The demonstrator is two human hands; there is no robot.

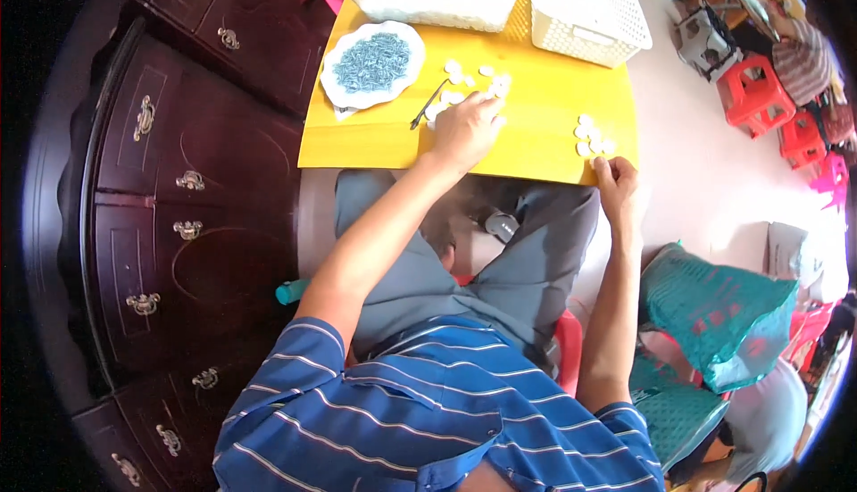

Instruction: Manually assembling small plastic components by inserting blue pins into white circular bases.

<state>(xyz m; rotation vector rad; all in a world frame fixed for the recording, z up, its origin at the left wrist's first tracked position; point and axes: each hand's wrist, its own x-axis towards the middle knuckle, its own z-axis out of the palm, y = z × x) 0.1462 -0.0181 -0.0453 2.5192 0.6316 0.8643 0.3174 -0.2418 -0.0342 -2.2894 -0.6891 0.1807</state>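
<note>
On the yellow table [544, 148] my left hand [469, 133] reaches over a loose group of small white round pieces [453, 67]. Its fingertips are slightly apart and touch or hover just over the nearest pieces. My right hand [618, 187] is at the table's near right edge with thumb and forefinger closed together. Whatever they might pinch is too small to make out. Just beyond it lies a second small cluster of white round pieces [585, 132]. A thin dark tool [428, 105] rests left of the first group.
A white scalloped dish [333, 84] of small blue-grey slender pieces [373, 62] stands at the table's left. Behind are a clear plastic bin [428, 10] and a cream perforated basket [589, 32]. Dark drawers [196, 170] line the left; red stools [757, 95], green bags [714, 304] and people are right.
</note>
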